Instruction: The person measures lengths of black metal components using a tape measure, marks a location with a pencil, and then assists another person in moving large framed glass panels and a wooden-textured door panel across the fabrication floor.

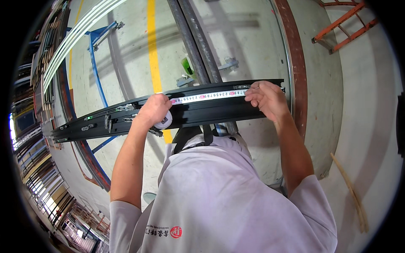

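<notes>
Centre of frame: left hand (154, 110) curled round a white tape-measure case (163, 121) on the black profile rail (105, 120) (spanning left to right); right hand (266, 98) presses the extended tape blade (206, 95) flat with bent fingers.

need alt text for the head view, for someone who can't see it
Seen from above, a person stretches a white measuring tape along a long black metal rail, the left hand holding the tape's case and the right hand pinning the tape near the rail's end. Below lies a concrete floor with a yellow line.
</notes>
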Motion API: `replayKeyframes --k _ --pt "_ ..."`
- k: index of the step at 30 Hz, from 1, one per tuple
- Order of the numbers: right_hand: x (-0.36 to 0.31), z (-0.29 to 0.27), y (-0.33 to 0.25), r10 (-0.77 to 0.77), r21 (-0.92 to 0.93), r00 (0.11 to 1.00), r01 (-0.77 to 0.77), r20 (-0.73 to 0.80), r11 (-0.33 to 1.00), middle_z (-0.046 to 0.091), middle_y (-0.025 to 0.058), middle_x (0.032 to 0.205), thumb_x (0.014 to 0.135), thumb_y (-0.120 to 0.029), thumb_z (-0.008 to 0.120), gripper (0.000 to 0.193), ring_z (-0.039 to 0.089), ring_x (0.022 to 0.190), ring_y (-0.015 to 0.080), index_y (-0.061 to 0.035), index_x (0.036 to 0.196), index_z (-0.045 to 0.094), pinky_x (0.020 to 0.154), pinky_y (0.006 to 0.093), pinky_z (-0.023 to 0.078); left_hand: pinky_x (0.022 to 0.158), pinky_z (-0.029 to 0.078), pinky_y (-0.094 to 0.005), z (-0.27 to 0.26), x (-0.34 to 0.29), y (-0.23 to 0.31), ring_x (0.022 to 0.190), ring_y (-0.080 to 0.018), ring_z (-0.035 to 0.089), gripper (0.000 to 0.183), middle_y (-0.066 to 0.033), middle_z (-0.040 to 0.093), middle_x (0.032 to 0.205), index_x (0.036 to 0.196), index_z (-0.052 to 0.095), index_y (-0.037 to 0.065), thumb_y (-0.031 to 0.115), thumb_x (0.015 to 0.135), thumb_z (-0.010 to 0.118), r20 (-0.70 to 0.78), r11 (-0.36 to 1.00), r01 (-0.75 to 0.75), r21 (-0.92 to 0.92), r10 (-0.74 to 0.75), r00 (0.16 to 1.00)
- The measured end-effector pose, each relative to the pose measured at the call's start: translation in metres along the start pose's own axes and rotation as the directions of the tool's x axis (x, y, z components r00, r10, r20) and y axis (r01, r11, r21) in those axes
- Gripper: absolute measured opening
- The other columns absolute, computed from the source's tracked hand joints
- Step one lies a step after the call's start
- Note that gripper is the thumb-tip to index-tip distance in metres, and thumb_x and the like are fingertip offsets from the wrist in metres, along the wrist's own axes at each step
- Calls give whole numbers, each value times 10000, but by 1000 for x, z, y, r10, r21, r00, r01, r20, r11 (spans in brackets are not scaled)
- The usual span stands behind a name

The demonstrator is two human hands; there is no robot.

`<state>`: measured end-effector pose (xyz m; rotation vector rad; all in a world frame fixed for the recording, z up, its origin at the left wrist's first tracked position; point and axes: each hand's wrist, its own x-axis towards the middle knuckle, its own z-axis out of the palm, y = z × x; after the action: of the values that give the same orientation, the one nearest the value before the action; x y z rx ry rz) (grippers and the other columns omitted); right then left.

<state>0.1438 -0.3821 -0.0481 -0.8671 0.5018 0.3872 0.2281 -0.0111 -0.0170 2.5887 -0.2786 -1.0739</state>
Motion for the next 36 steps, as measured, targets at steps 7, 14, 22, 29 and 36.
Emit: replayKeyframes --k 7,14,22,29,36 --pt "-12 17 8 -137 -221 972 178 192 959 671 158 1027 966 -122 537 209 634 894 200 28 1112 543 715 298 486 759 522 -461 -2 1 -9 846 -403 656 281 -262 658 864 859 694 -2 252 887 577 98 994 105 -17 -103 990" --pt "-6 32 18 -354 -638 934 247 -42 729 625 69 708 893 -2 613 53 602 579 106 15 884 563 502 226 432 793 519 -480 17 9 -21 864 -420 645 312 -258 661 866 842 698 4 276 897 555 49 999 -16 42 14 999" --pt "9 40 10 -604 -993 796 102 45 61 600 253 725 931 -230 568 308 556 726 486 1 728 540 694 540 429 856 517 -462 9 4 -14 963 -392 656 326 -251 676 989 947 697 -32 259 887 563 114 999 -38 6 37 993" --pt "25 22 32 -632 -869 761 207 -146 450 523 112 540 951 -129 505 212 476 380 215 38 838 567 420 377 398 810 518 -468 11 1 -14 918 -404 662 311 -260 674 946 934 690 -57 213 862 554 64 994 -105 -21 106 992" --pt "-24 92 -3 -335 -682 854 -30 -397 731 561 95 599 965 -159 497 234 575 566 199 -10 832 620 550 294 461 807 516 -469 4 -7 -13 932 -399 662 316 -259 673 970 955 686 -51 220 859 555 24 988 -144 -55 145 989"
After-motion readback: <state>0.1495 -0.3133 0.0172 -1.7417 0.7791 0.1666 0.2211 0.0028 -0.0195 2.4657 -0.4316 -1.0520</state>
